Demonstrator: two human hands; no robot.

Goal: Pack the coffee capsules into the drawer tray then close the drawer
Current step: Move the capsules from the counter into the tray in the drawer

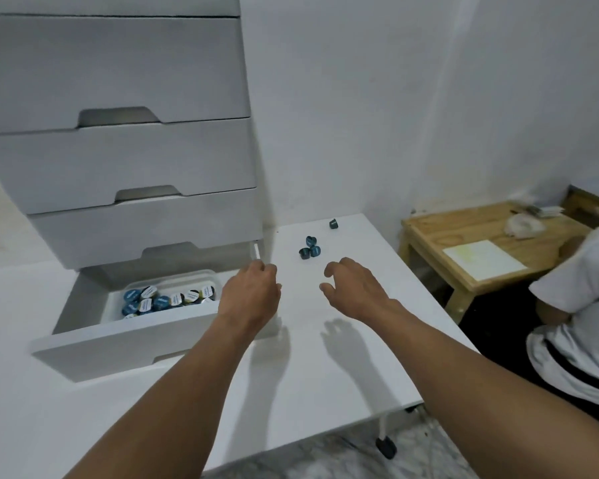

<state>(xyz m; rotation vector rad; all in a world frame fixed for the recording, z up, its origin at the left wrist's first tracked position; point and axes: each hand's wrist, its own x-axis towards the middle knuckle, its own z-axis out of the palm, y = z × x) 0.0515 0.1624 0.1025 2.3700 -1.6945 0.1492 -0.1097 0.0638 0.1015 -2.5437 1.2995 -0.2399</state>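
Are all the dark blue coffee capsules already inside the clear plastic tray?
No, four dark blue coffee capsules lie on the white table, three clustered and one apart.

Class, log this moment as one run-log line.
drawer: open | tray: partly filled | table: four capsules | left hand: beside drawer, grip unclear | right hand: empty, above table

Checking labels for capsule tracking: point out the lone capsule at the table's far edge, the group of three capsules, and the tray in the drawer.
lone capsule (333, 223): head view, its dark side wall.
group of three capsules (314, 251): head view, the right-hand capsule.
tray (113, 305): head view, its left wall.
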